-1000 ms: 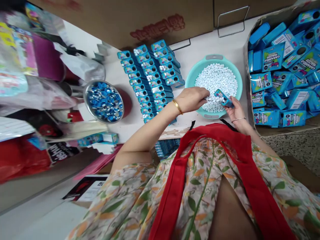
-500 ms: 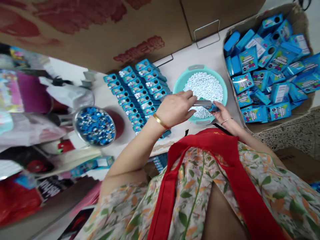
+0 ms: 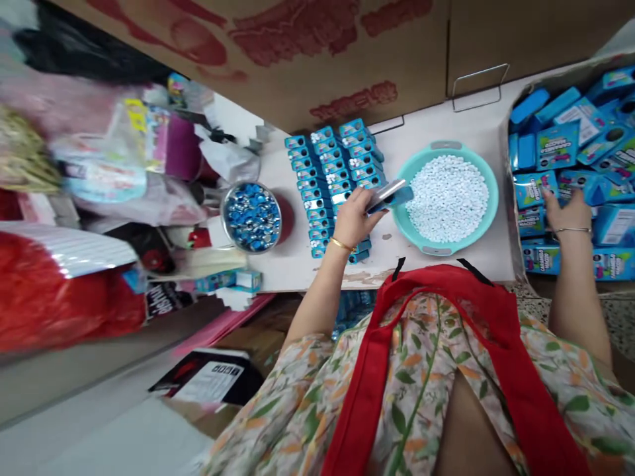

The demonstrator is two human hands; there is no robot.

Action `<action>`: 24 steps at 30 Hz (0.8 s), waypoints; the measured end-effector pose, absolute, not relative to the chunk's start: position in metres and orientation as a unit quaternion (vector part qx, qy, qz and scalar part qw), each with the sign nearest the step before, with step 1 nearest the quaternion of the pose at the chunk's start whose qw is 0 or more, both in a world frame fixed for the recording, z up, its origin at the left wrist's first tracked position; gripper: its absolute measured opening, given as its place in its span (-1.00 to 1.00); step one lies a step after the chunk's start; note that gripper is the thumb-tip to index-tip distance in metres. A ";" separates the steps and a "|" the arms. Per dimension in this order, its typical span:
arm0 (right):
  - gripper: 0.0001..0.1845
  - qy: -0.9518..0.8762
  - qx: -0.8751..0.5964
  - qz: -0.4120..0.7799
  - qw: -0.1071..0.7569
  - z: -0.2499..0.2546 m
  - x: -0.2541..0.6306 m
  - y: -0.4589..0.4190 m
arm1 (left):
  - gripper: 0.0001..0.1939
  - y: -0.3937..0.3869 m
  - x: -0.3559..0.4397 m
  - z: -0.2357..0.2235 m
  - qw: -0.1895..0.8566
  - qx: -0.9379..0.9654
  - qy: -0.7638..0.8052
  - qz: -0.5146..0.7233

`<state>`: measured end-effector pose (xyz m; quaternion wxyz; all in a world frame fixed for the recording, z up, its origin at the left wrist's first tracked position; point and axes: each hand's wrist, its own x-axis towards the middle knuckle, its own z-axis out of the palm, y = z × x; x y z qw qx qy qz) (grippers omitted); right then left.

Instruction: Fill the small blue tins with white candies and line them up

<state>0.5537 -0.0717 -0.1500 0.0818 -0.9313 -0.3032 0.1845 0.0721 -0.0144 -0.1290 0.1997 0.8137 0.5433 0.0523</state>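
Note:
My left hand is closed around a shiny, silvery scoop-like tool and a small blue box, held at the left rim of a turquoise basin. Small white candies fill much of this basin. My right hand reaches down among the blue candy boxes in a cardboard carton, thumb and fingers apart. Its fingertips touch the boxes. Left of the basin, small blue boxes with dark round openings stand in three columns, some with white candies at the opening.
A metal pot of blue and silver caps stands left of the columns. Behind the table rises a big brown carton with red print, a wire handle in front of it. Plastic bags and packaging crowd the far left.
My right hand has left the basin and moved right into the carton. My left hand has drawn back leftward with the tool and box. The view has shifted.

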 end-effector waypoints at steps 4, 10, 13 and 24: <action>-0.15 -0.288 -0.944 0.162 0.006 -0.172 0.565 -0.049 | -0.78 -0.005 0.034 -0.169 0.200 0.744 0.638 -0.001; 0.07 -0.245 -0.953 0.174 -0.030 -0.176 0.542 -0.023 | -0.65 0.013 0.041 -0.224 0.261 0.707 0.656 -0.032; 0.15 -0.245 -0.953 0.178 -0.005 -0.180 0.542 -0.033 | -0.44 0.012 0.049 -0.229 0.233 0.687 0.688 0.003; -0.15 -0.330 -0.877 0.084 0.339 -0.192 0.573 -0.090 | -0.55 0.024 0.174 -0.254 0.260 0.816 0.517 -0.023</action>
